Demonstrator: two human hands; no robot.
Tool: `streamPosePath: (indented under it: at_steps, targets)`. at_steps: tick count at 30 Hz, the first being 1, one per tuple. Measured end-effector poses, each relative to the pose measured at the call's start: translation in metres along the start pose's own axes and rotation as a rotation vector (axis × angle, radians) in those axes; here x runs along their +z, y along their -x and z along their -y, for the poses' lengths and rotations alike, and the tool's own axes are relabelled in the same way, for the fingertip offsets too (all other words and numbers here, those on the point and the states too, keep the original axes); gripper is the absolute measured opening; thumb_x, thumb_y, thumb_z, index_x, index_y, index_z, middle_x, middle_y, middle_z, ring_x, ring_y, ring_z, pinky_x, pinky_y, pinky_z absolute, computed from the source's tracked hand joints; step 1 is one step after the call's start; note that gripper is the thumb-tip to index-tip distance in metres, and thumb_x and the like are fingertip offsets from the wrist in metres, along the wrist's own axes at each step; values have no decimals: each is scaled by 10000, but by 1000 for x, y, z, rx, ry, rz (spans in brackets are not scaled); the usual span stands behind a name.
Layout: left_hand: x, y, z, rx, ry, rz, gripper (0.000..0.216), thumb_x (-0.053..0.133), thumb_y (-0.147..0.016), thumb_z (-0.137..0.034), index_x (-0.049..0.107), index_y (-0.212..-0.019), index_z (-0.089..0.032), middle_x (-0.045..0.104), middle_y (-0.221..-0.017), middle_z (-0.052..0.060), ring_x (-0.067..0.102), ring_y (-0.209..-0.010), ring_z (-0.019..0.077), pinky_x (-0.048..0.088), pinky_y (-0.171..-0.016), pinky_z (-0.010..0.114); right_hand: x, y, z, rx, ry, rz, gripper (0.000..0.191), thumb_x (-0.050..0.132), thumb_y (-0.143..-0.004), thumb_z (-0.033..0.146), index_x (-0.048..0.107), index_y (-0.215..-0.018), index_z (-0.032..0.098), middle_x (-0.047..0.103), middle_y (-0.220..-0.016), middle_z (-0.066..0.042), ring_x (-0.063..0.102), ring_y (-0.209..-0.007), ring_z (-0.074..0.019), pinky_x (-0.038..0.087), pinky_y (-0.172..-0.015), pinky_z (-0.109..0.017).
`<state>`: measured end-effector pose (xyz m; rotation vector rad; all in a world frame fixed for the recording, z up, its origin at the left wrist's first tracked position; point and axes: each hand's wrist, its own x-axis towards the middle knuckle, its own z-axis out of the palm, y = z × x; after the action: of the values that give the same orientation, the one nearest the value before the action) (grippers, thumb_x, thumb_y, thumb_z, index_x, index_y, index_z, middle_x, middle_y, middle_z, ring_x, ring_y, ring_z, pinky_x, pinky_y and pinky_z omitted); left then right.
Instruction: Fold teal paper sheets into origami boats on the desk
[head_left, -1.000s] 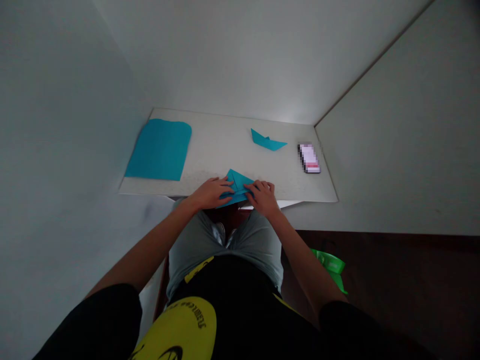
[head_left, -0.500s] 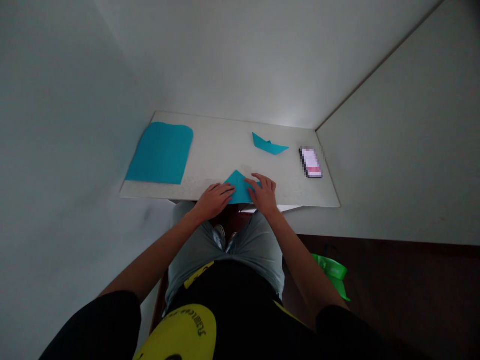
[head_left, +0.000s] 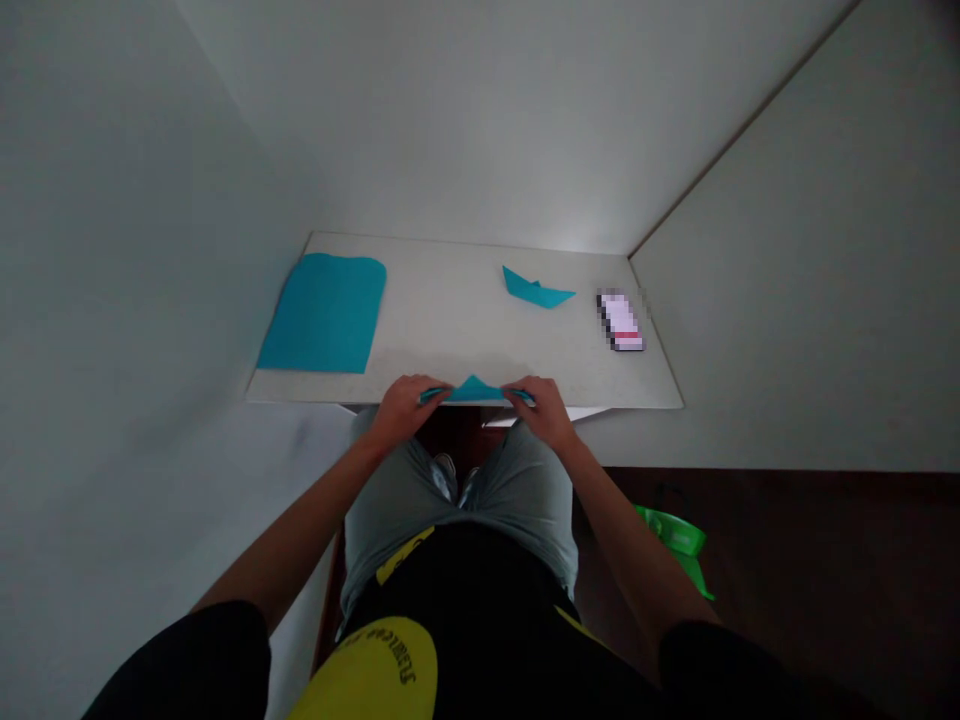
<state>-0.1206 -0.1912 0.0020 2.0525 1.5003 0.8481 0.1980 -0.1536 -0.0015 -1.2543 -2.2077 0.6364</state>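
Here my left grip (head_left: 403, 402) and right grip (head_left: 541, 405) each pinch an end of the folded blue paper (head_left: 474, 390) at the tabletop (head_left: 450, 320) edge.

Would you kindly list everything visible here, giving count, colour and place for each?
folded paper piece: 1, teal, at the table's near edge, pulled by its two ends between both hands
paper boat: 1, teal, far right part of the table
paper sheets: a flat sheet or stack, count unclear, teal, left part of the table
phone: 1, blurred, light with a dark edge, right end of the table
table: 1, white, set in a corner of pale walls
green object: 1, on the dark floor to the right
left hand: 1, pinching the paper's left end
right hand: 1, pinching the paper's right end
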Motion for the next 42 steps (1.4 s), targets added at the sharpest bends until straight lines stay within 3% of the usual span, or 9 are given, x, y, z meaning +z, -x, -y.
streamPosePath:
  at_steps: [4, 8, 11, 17, 24, 28, 32, 37, 42]
  targets:
    - [-14, -40, -1, -180, 116, -12, 403, 650, -988, -568, 798, -1101, -211, 818, -973, 28, 713, -844, 208, 556, -772, 309, -11, -35, -7, 156, -225, -83, 338, 664, -1007, 539, 751, -1117, 231, 778, -937, -33, 692, -846, -237, 531, -794, -366]
    - [-8, -63, 18, -150, 33, 98, 282, 675, -960, -409, 787, -1128, -211, 816, -1034, 45, 712, -905, 223, 559, -875, 348, -3, -60, -26, 95, -135, -46, 205, 632, -983, 371, 762, -1067, 236, 804, -1026, -48, 712, -948, -256, 548, -913, -407]
    - [4, -58, 24, -52, -104, 55, 238, 637, -970, -286, 788, -1137, -209, 802, -1148, 92, 704, -1088, 270, 531, -1026, 430, 6, -60, -37, 26, 35, -24, 218, 584, -970, 240, 774, -1078, 243, 807, -1120, -70, 708, -1070, -279, 528, -1014, -462]
    - [18, -29, 13, 11, -304, -199, 322, 565, -1058, -325, 731, -1307, -208, 710, -1385, 161, 624, -1310, 317, 464, -1119, 507, 11, -35, -31, -27, 181, -135, 414, 537, -1057, 315, 672, -1437, 220, 700, -1385, -151, 625, -1258, -325, 500, -1086, -511]
    - [6, 0, 24, 293, -340, 194, 639, 650, -1030, -484, 527, -1617, -262, 540, -1671, 102, 445, -1585, 307, 317, -1304, 526, 7, 3, -28, -89, 347, -71, 309, 567, -1076, 359, 783, -1295, 322, 611, -1555, -103, 530, -1386, -348, 410, -1172, -576]
    - [3, 10, 33, 282, -309, 170, 414, 576, -1087, -396, 671, -1478, -297, 684, -1530, 63, 597, -1464, 250, 417, -1218, 477, -4, 23, -37, -187, 311, 50, 432, 631, -1057, 506, 715, -1437, 320, 596, -1602, -100, 557, -1385, -330, 434, -1153, -533]
    - [0, 2, 39, 256, -228, 180, 305, 587, -1085, -391, 769, -1322, -329, 782, -1374, 42, 705, -1304, 235, 489, -1097, 456, -16, 23, -46, -199, 253, 117, 347, 587, -1090, 443, 753, -1383, 356, 673, -1510, -76, 618, -1317, -296, 473, -1098, -501]
    - [-15, -31, 41, 295, -44, 343, 294, 620, -1057, -486, 838, -1165, -321, 833, -1238, 39, 756, -1147, 228, 516, -1060, 422, -22, -1, -54, -202, 143, 119, 295, 613, -1077, 468, 840, -1177, 308, 737, -1268, -98, 683, -1078, -251, 530, -1014, -448]
    - [-30, -54, 36, 287, 31, 475, 260, 734, -959, -533, 869, -927, -313, 815, -1159, 65, 749, -1073, 235, 546, -1013, 397, -28, -22, -51, -234, 92, 213, 241, 659, -1052, 451, 835, -1087, 291, 699, -1239, -104, 675, -1090, -253, 543, -1008, -439]
